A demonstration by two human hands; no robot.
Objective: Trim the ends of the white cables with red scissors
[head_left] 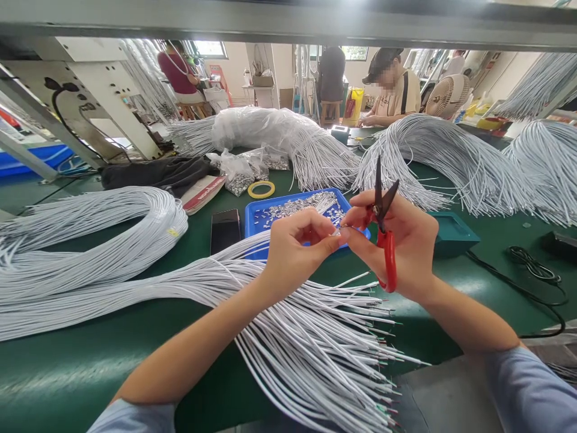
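My left hand [300,249] is closed in a pinch on the end of a white cable, above a blue tray [249,218]. My right hand [399,240] has red-handled scissors [388,255] hooked in it, dark blades pointing up and slightly parted. Its thumb and forefinger meet the left fingertips at the cable end; a small metal piece may be there, too small to make out. Loose small metal parts [288,207] lie in the tray. Under both hands a bundle of white cables [288,325] fans out, several ends stripped to coloured wires.
A dark phone [226,231] lies left of the tray, yellow tape [261,189] behind it. Coiled cables [148,210] sit at left, more bundles [451,156] at the back. A teal box [455,233] and black cord [518,288] are at right. A person [392,87] sits opposite.
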